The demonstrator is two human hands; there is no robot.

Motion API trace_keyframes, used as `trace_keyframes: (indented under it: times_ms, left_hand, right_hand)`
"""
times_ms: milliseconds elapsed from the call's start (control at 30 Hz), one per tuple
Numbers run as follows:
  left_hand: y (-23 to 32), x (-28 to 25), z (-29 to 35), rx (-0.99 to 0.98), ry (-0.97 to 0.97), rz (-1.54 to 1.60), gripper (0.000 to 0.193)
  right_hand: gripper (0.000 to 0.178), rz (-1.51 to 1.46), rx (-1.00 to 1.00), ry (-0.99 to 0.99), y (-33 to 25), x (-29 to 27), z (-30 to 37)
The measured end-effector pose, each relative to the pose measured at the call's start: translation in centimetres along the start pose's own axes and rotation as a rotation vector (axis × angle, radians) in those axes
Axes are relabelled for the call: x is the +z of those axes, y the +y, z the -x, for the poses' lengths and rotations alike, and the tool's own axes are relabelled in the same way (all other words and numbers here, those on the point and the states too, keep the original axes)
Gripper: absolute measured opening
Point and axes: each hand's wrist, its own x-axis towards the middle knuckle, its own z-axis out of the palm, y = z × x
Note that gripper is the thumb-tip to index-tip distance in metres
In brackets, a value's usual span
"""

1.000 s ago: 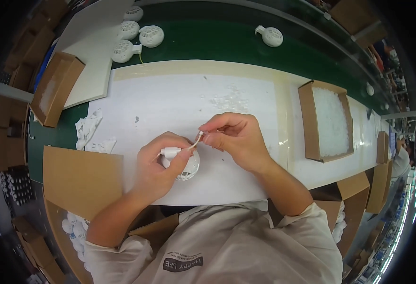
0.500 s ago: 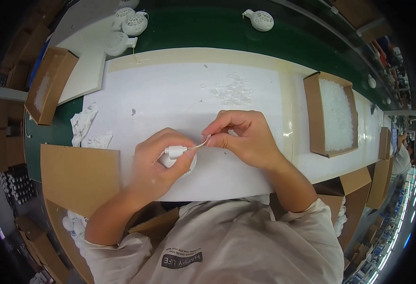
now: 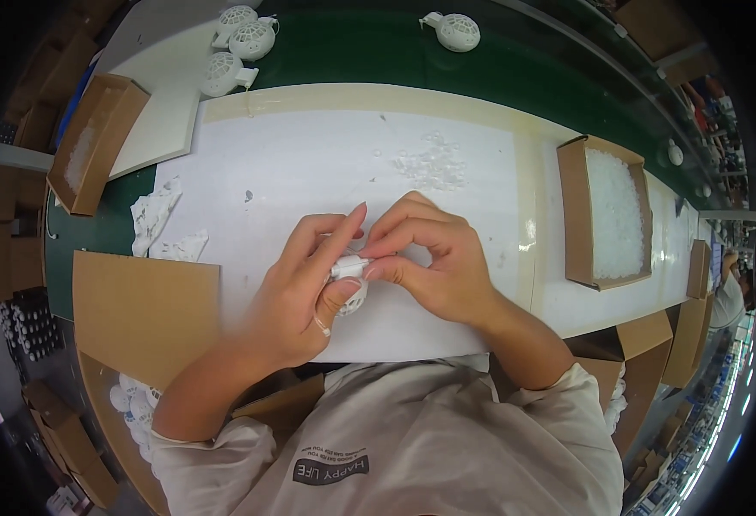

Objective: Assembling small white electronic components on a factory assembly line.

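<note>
Between my hands, over the white work surface (image 3: 309, 163), is a white plastic piece with a cylindrical neck (image 3: 348, 267) and a round lattice body (image 3: 354, 303). My left hand (image 3: 285, 303) grips it between thumb and fingers, with the index finger raised. A loop of pale cord (image 3: 322, 325) shows by the left thumb. My right hand (image 3: 447, 268) pinches at the right end of the neck; anything inside that pinch is too small to make out. The lattice body is partly covered by my left thumb.
Small clear pieces (image 3: 434, 165) lie scattered beyond my hands. A cardboard box (image 3: 577, 219) of translucent pieces stands right, another open box (image 3: 113, 150) left. Similar white lattice pieces (image 3: 252, 39) rest at the far left, one more (image 3: 459, 33) on the green belt. Crumpled white scraps (image 3: 156, 215) lie left.
My right hand has moved from pulling the cord out to the side to pinching at the neck. My left hand has turned the piece and raised its index finger.
</note>
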Motion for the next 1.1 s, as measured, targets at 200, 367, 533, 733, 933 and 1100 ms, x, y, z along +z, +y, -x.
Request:
trace_keyframes:
  times_ms: [200, 367, 533, 733, 933, 1100]
  left_hand:
    - [0.0, -1.0, 0.4, -0.062, -0.107, 0.072, 0.056]
    - [1.1, -0.2, 0.7, -0.318, -0.108, 0.457, 0.056]
    - [1.5, 0.2, 0.5, -0.651, -0.112, 0.862, 0.056]
    - [0.6, 0.6, 0.6, -0.455, -0.135, 0.458, 0.053]
    - [0.1, -0.5, 0.5, -0.423, -0.203, 0.247, 0.052]
    - [2.3, -3.8, 0.6, -0.584, -0.112, 0.492, 0.055]
  right_hand:
    - [0.018, -0.588, 0.398, 0.088, -0.4, 2.1, 1.2]
    - [0.016, -0.154, -0.103, 0.094, -0.1, 1.5, 0.9]
    - [0.015, 0.013, -0.17, 0.132, -0.1, 1.5, 0.6]
    - [0.014, 0.187, -0.112, -0.022, 0.1, 0.3, 0.0]
    - [0.015, 0.068, -0.132, 0.027, 1.0, -0.2, 0.3]
    - [0.021, 0.251, -0.135, 0.094, -0.3, -3.8, -0.7]
